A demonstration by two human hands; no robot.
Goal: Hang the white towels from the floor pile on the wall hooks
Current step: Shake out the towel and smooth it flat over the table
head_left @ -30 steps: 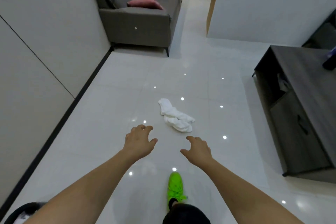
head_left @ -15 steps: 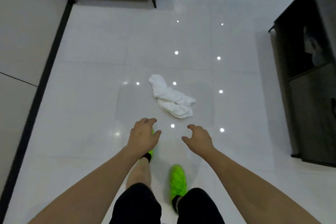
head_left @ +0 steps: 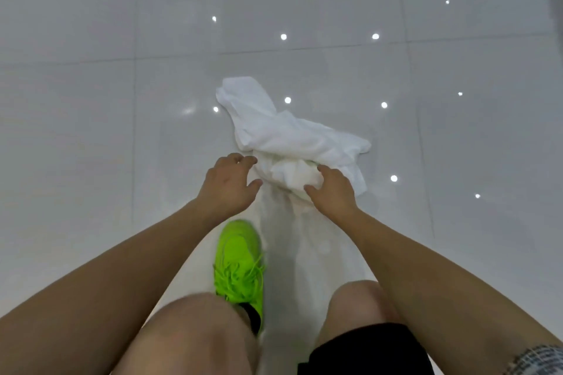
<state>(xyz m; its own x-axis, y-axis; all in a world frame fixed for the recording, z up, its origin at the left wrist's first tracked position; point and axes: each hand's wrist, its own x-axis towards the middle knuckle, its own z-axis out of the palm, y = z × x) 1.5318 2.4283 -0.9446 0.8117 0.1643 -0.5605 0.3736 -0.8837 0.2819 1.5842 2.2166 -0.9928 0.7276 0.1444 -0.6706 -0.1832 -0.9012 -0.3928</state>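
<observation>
Where both hands had hovered short of the pile a second earlier, the right hand (head_left: 330, 192) now grasped the white towels (head_left: 292, 137) while the left hand (head_left: 228, 186), released, reached their 9 o'clock edge; bare floor (head_left: 91, 131) lay all around.

Bare glossy white tiled floor (head_left: 91, 131) lies open all round the crumpled white towel pile (head_left: 286, 134); only the neon-green laced shoe (head_left: 239, 262) stands near its close edge.
</observation>
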